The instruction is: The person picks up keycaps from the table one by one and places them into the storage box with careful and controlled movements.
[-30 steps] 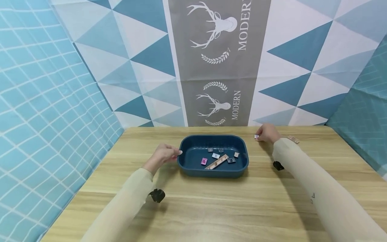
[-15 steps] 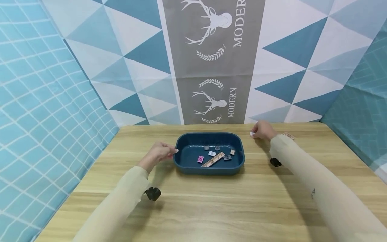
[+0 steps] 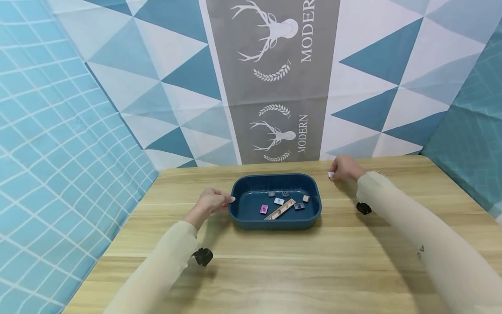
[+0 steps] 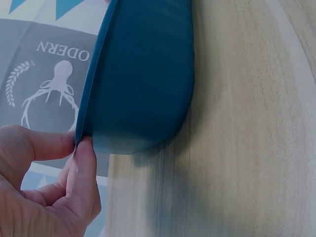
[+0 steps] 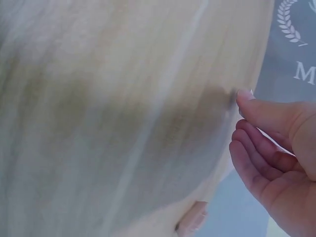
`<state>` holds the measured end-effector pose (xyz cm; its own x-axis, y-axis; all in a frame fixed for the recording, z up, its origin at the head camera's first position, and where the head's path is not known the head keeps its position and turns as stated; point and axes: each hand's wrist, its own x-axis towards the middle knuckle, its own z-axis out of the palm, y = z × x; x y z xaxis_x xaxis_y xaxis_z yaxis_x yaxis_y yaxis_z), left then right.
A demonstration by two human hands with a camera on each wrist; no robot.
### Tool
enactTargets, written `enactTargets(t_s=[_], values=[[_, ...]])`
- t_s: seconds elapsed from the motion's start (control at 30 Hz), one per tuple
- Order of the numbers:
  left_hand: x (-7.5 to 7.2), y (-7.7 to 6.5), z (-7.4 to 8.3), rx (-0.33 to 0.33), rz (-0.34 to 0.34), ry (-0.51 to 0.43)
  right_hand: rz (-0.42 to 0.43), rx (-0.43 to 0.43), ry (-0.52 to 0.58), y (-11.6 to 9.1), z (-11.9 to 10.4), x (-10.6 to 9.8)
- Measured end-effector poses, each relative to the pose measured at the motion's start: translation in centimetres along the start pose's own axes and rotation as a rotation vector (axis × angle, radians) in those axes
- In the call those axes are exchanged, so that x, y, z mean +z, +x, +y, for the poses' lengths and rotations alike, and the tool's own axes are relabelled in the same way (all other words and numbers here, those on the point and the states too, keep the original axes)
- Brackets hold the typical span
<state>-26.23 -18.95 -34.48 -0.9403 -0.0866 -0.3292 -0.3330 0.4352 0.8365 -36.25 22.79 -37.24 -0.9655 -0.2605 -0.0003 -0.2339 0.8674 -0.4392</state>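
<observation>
A dark blue rectangular tray sits on the wooden table with several small pieces lying in it. Its left rim is pinched between the thumb and fingers of my left hand; the left wrist view shows the thumb on one side of the rim and a fingertip on the other. Right of the tray, near the table's back edge, my right hand pinches a small white tile-like piece. In the right wrist view that piece is almost wholly hidden by the thumb.
Inside the tray lie a pink piece, a white piece, a long tan strip, a small tan block and some grey pieces. A pale tan block lies near the table edge by the right hand. Patterned cloth hangs behind the table.
The head view shifts slightly. Both hands keep their grips and stay about where they were relative to the tray. The right sleeve now covers most of the tan block behind it.
</observation>
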Motion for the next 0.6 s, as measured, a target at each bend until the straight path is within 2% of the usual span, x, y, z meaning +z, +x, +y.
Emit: enactTargets(t_s=[0.33,0.6], values=[[-0.4,0.2,0.0,0.001,-0.011,-0.011,0.007,-0.069,-0.096,-0.9,-1.8,-1.7],[-0.1,0.2,0.1,0.001,-0.010,-0.028,0.023,-0.123,-0.118,-1.6,-1.8,-2.2]])
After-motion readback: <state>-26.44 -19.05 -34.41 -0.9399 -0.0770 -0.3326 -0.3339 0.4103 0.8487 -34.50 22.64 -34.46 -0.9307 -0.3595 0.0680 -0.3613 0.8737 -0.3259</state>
